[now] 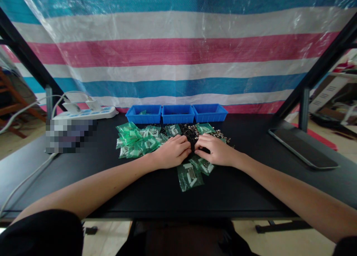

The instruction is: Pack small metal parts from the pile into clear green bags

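Observation:
My left hand (174, 152) rests at the front of a pile of small dark screws (190, 130), its fingers curled together. Opposite it, my right hand (213, 149) has its thumb and fingers bent inward at the same pile. Whatever lies between the fingertips is hidden or too small to make out. Left of the pile, several green plastic bags (134, 141) hold white plugs and screws. Just below the hands lies another such bag (190, 177), with a second bag (205, 166) partly under my right hand. Shiny metal pieces (222, 135) lie right of the pile.
Three blue bins stand in a row behind the pile: left (143, 119), middle (177, 118) and right (210, 117). A white power strip (107, 113) with chargers is at the back left, near a blurred-out object (69, 137). A phone (302, 148) lies at the right.

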`<state>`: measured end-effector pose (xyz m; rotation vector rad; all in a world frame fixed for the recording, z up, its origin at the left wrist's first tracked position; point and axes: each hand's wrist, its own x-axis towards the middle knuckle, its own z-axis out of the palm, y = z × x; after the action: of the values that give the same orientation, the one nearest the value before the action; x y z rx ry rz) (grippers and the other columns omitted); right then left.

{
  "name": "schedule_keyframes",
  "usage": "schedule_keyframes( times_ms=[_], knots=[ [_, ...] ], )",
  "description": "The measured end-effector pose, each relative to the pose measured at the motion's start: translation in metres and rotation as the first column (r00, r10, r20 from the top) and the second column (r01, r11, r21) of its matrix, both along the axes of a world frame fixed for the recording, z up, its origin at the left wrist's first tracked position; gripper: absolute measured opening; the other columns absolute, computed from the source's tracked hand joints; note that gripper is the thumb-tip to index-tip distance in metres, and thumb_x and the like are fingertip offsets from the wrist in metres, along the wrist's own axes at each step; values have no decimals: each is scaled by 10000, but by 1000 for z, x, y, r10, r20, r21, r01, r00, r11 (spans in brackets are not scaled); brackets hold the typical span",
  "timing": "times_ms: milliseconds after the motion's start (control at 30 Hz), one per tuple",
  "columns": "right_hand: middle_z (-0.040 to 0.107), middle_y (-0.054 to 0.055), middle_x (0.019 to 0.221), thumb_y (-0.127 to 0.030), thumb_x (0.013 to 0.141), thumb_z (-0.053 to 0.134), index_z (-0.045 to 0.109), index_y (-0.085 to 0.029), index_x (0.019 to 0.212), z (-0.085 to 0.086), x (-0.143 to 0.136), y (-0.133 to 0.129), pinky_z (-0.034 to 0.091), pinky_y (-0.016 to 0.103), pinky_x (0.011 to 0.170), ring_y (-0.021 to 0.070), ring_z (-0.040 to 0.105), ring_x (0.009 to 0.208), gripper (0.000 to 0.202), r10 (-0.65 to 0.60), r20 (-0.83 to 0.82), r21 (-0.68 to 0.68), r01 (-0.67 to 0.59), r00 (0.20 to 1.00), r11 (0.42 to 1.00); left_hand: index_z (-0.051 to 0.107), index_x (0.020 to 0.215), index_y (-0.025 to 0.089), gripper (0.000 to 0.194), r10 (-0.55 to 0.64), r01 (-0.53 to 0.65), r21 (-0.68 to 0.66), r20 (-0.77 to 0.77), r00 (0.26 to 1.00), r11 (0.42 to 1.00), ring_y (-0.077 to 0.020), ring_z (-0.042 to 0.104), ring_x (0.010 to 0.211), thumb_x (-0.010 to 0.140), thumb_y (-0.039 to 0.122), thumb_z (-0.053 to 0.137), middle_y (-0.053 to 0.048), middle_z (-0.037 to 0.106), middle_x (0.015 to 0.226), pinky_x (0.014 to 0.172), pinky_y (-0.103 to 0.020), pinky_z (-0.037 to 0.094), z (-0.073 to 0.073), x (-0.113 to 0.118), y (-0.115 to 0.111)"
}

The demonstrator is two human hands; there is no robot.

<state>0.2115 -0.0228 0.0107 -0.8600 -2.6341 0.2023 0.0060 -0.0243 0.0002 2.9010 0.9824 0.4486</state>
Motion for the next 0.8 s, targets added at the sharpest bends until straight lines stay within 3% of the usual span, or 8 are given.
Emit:
schedule_keyframes(
  times_ms=[800],
  knots=[
    [541, 20, 711, -227, 860, 495, 512, -193, 771, -2, -1, -2, 406, 294, 681, 161, 504, 719, 96, -10, -159, 29, 15, 987, 999, 550, 854, 157, 255, -6, 6, 6, 9, 1000, 1000, -183, 475, 821, 940, 262, 334, -61, 519, 866, 799, -329, 417, 1, 0, -1]
  ],
)
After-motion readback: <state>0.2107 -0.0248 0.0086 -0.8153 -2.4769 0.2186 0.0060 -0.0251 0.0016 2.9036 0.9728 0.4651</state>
